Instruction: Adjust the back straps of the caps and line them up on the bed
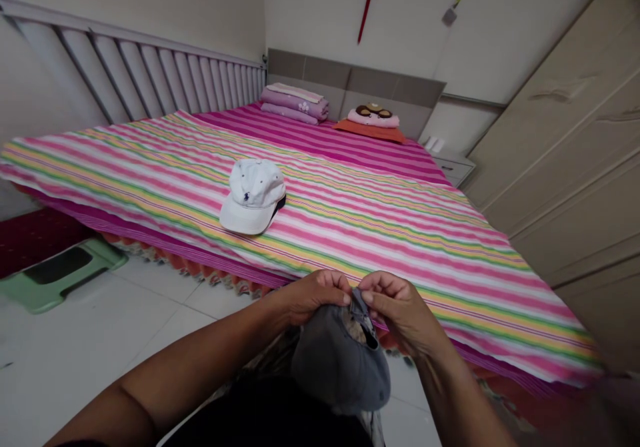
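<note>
Your left hand [313, 297] and right hand [403, 310] both closed, pinching grey baseball cap [340, 367] by back strap [361, 310], so crown hangs free below; white cap [253, 197] on striped bedsheet [400, 247] ahead of hands

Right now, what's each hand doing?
Left hand: closed, pinching the back strap of the gray baseball cap.
Right hand: closed, pinching the same strap.

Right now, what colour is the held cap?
The cap is grey, best seen in the head view.
</note>
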The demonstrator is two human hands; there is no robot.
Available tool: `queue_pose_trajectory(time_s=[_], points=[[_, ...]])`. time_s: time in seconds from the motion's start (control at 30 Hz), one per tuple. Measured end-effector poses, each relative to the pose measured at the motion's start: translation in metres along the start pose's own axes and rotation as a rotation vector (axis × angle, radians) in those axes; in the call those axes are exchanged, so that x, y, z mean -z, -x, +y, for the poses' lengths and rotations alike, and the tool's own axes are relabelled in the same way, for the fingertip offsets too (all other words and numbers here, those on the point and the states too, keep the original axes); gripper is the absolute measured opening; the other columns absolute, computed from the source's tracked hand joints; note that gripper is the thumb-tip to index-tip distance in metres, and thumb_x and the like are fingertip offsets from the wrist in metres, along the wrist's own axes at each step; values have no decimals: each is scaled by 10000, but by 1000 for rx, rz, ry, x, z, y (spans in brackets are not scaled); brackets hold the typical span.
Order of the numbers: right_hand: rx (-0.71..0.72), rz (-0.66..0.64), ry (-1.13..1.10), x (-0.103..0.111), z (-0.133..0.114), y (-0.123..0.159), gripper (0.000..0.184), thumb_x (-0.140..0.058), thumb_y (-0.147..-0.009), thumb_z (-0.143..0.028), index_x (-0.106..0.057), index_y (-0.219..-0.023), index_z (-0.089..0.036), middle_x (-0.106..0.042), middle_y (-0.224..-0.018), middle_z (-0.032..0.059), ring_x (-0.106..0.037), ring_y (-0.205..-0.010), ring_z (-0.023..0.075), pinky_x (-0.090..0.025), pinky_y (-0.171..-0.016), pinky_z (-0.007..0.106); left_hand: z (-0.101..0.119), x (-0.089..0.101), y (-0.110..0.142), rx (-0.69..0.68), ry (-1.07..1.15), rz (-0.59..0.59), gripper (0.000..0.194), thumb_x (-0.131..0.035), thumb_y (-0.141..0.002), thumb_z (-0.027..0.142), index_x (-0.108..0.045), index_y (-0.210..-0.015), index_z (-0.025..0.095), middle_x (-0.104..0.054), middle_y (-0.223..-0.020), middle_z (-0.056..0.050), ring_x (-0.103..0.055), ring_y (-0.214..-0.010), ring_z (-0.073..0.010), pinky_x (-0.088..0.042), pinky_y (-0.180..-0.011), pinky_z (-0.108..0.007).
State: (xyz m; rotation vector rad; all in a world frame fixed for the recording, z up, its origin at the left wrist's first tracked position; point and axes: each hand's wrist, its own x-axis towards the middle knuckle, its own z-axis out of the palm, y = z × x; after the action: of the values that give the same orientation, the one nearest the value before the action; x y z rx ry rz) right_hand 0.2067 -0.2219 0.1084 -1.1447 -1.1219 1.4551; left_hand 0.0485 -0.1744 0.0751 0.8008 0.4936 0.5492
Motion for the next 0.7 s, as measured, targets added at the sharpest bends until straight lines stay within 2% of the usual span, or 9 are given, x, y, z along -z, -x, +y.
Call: queue_pose_trajectory(time_s=[0.17,0.33,0.57,0.7], points=[[-29,-12,-20,-1,-1,1,169,-714,-586,-259,-591,-625,-150,-458,-433,-59,-346,-380,40,-215,-376,184,-1,1,0,-20,-33,-34,155,-692,-555,147,-559,-626,108,-571,-500,2,-493,-422,-68,-375,-454,-177],[-25,19,73,0,1,0,129,-680,-573,-216,-592,-627,-139,-420,-436,-75,-274,-388,25,-174,-380,179,-2,4,-1,-5,-39,-24,141,-684,-567,161,-570,-625,102,-570,-497,-2,-496,-419,-72,-384,-453,-184],[-29,-10,175,-5,-5,-1,68,-595,-591,-184,-543,-625,-156,-390,-447,-89,-261,-395,33,-175,-382,189,-3,5,-1,10,-31,-32,143,-689,-554,171,-581,-617,100,-571,-490,-5,-492,-411,-75,-377,-447,-191],[-31,-70,249,-4,-8,-2,96,-572,-587,-151,-482,-614,-170,-365,-465,-94,-262,-415,38,-164,-391,191,-2,4,-2,28,-39,-16,156,-701,-533,180,-592,-602,92,-574,-485,-12,-485,-401,-74,-367,-441,-193]])
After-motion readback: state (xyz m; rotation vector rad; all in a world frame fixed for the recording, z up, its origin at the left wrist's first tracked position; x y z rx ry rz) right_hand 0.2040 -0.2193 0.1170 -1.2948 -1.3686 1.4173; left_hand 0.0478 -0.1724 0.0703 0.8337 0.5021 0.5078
